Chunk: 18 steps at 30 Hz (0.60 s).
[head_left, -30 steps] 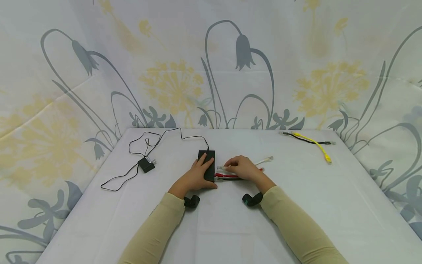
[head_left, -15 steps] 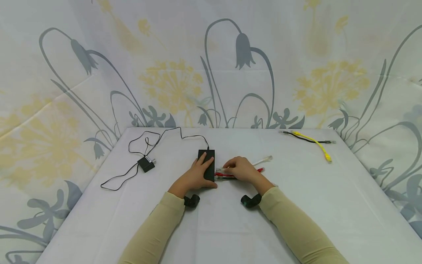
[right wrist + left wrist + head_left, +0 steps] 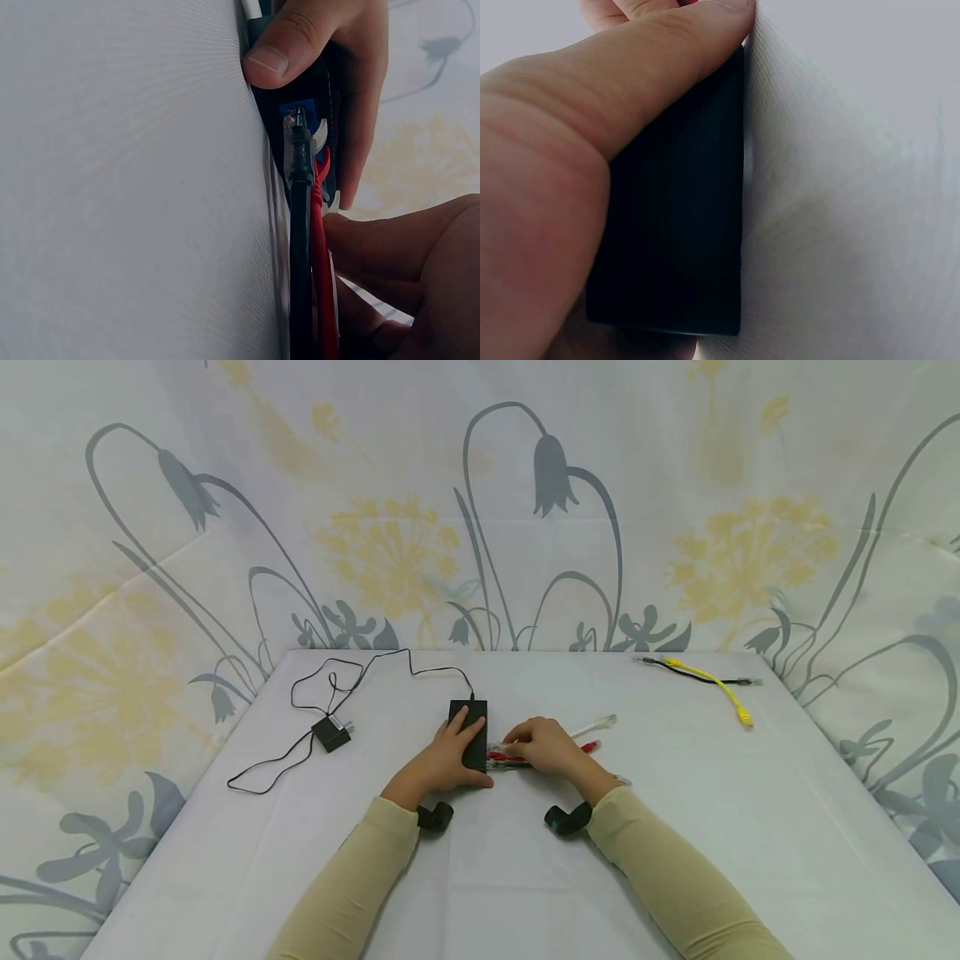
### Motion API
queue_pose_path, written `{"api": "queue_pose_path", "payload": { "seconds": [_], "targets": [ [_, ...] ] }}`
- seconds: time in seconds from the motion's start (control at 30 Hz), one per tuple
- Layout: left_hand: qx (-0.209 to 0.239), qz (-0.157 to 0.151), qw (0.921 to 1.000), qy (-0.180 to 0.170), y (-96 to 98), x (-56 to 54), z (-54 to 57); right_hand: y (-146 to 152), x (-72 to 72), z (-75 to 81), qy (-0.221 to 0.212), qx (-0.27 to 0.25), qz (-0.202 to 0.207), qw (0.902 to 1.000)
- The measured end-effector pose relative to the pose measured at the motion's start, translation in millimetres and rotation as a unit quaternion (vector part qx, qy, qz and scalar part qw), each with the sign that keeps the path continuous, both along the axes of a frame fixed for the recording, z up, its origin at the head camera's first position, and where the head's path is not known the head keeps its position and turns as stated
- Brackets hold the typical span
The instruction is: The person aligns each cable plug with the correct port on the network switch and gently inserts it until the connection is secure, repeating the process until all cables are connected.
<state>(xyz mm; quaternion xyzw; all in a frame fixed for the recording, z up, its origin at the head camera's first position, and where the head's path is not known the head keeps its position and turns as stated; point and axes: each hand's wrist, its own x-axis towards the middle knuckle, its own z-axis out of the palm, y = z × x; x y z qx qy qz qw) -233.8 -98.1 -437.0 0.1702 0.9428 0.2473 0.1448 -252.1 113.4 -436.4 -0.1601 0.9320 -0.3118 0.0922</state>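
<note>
My left hand (image 3: 444, 758) holds the black network switch (image 3: 477, 753), its fingers spread over the top and the thumb at the near end. Along the switch's right side, a black network cable (image 3: 300, 255) and a red network cable (image 3: 322, 270) have their plugs at the blue ports. My right hand (image 3: 549, 747) pinches a white network cable (image 3: 596, 725) near its plug, right at the same side, beyond the red one. In the right wrist view the fingers (image 3: 375, 244) hide much of the white cable. Both cables' far ends lie to the right.
A black power adapter (image 3: 332, 733) lies at the left, its thin cord (image 3: 442, 671) running to the switch's far end. At the back right, a yellow network cable (image 3: 729, 695) crosses another black network cable (image 3: 693, 676). A patterned cloth (image 3: 405, 460) hangs behind the white table (image 3: 495, 893).
My right hand has moved slightly left, bringing the white cable's plug up to the switch's side. The left hand keeps its place on the switch.
</note>
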Motion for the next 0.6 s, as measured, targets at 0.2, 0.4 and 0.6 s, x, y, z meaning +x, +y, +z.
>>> {"api": "queue_pose_path", "payload": {
  "seconds": [0.2, 0.4, 0.6],
  "targets": [
    [-0.007, 0.002, 1.0, 0.006, 0.4, -1.2, -2.6, 0.7, -1.0, -2.2, 0.001, -0.002, 0.005, 1.0],
    [-0.009, 0.002, 0.9999, 0.013, 0.2, -1.5, -5.1, 1.1, -2.0, -4.2, -0.005, -0.004, 0.002, 1.0],
    [-0.007, 0.002, 0.9999, 0.015, 0.6, -1.4, -3.9, -0.3, -2.1, -3.8, -0.001, -0.005, 0.003, 1.0]
  ]
}}
